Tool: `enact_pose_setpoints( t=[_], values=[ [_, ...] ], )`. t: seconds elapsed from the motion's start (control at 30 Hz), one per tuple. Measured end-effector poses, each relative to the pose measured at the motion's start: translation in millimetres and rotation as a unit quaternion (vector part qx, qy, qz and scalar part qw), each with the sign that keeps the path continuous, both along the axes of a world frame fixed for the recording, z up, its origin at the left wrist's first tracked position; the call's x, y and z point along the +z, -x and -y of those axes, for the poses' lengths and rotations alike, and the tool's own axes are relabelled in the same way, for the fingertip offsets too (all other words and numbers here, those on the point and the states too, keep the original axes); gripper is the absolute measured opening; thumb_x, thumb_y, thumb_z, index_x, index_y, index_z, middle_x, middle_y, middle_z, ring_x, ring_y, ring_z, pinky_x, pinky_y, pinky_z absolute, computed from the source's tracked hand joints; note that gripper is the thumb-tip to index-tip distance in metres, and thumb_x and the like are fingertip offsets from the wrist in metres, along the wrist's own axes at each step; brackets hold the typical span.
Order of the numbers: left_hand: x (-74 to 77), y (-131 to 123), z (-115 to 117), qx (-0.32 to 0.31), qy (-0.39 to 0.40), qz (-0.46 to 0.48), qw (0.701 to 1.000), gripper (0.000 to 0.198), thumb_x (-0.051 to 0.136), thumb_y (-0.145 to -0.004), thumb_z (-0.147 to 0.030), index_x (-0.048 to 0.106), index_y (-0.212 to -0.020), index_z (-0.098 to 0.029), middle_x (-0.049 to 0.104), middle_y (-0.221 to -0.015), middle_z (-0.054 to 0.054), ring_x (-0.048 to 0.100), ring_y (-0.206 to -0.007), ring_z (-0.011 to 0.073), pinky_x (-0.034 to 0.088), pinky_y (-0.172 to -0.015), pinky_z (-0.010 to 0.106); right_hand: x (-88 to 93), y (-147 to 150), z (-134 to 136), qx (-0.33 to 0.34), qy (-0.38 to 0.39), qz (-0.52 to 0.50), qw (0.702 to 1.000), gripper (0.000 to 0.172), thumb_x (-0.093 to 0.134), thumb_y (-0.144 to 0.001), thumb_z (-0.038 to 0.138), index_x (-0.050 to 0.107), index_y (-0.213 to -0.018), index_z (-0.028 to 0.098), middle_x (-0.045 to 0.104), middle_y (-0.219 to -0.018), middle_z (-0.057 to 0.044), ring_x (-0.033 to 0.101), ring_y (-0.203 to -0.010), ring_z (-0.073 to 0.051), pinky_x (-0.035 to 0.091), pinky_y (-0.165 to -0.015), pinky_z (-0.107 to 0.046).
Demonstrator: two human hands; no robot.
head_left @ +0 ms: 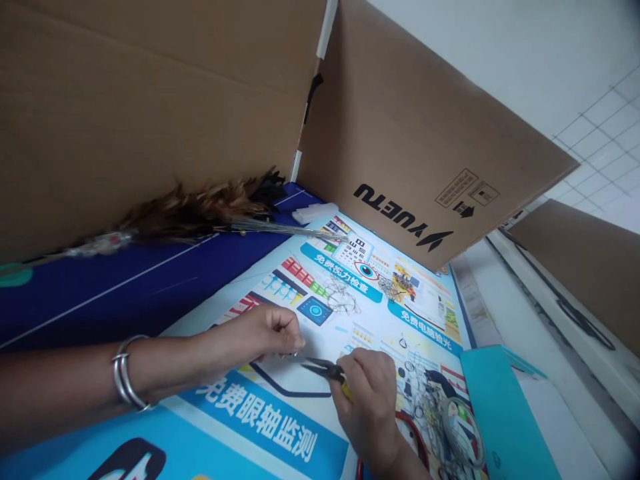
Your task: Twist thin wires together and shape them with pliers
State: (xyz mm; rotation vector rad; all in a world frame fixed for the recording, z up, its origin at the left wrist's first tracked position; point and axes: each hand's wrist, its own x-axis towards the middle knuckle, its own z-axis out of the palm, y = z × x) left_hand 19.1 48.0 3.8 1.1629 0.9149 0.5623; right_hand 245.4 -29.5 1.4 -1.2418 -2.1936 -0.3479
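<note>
My left hand (275, 330), with silver bangles (127, 375) on its wrist, is closed in a pinch above the printed sheet (260, 427). A tiny shiny piece (289, 355) shows at its fingertips, too small to name. My right hand (369, 393) is wrapped round the yellow grip of black-jawed pliers (323, 368). The jaws point left, toward my left fingertips, with a small gap between them. Whether anything sits in the jaws cannot be made out.
Cardboard panels (440, 133) stand behind. Brown feathers (200, 207) and a bundle of thin wires (285, 229) lie at the back left. Tangled wire pieces (343, 297), a round wire coil (463, 433), red handles (414, 433) and a teal folder (505, 413) lie right.
</note>
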Motion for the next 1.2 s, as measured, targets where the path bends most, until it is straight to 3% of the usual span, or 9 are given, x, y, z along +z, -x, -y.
enact_pose_setpoints(
  t=[0.13,0.23,0.47,0.77,1.2],
  values=[
    [-2.1,-1.6,5.2,0.008,0.038,0.026,0.999,0.028,0.074,-0.071,-0.039,0.057,-0.067,-0.018,0.054,-0.054,-0.006,0.031,-0.042,0.0059,0.017,-0.044,0.022,2.4,-0.2,6.3,0.020,-0.051,0.099,0.994,0.015,0.057,-0.091,0.017,0.064,-0.104,0.016,0.067,-0.095,-0.007,0.057,-0.095,-0.025,0.036,-0.088,-0.043],
    [-2.6,-3.5,8.7,0.017,0.054,0.036,0.998,0.026,0.071,-0.073,-0.038,0.055,-0.068,-0.018,0.058,-0.056,-0.005,0.031,-0.041,0.0057,0.017,-0.043,0.022,1.3,-1.7,7.6,0.018,-0.066,0.141,0.988,0.019,0.058,-0.089,0.013,0.065,-0.106,0.015,0.067,-0.098,-0.008,0.056,-0.096,-0.026,0.037,-0.088,-0.044],
    [1.6,-4.2,15.3,0.017,0.076,0.063,0.995,0.029,0.070,-0.073,-0.040,0.054,-0.067,-0.017,0.055,-0.057,-0.005,0.033,-0.043,0.0061,0.021,-0.044,0.022,2.7,-1.3,4.1,0.003,-0.084,0.147,0.986,0.021,0.061,-0.086,0.012,0.065,-0.106,0.016,0.066,-0.096,-0.008,0.056,-0.092,-0.026,0.040,-0.086,-0.043],
    [-5.3,-6.8,15.0,0.027,0.088,0.078,0.993,0.030,0.070,-0.073,-0.039,0.051,-0.064,-0.019,0.044,-0.051,-0.007,0.034,-0.046,0.0080,0.020,-0.044,0.023,0.7,0.0,5.7,-0.009,-0.098,0.164,0.982,0.019,0.060,-0.090,0.017,0.067,-0.107,0.017,0.067,-0.096,-0.008,0.055,-0.094,-0.027,0.038,-0.086,-0.044],
    [-6.7,-7.1,16.2,0.025,0.104,0.084,0.991,0.031,0.071,-0.075,-0.040,0.049,-0.064,-0.020,0.044,-0.048,-0.008,0.034,-0.045,0.0082,0.019,-0.045,0.022,-2.2,0.5,6.9,-0.012,-0.099,0.175,0.980,0.021,0.060,-0.089,0.017,0.067,-0.108,0.017,0.066,-0.097,-0.008,0.054,-0.095,-0.028,0.038,-0.085,-0.045]
  ],
)
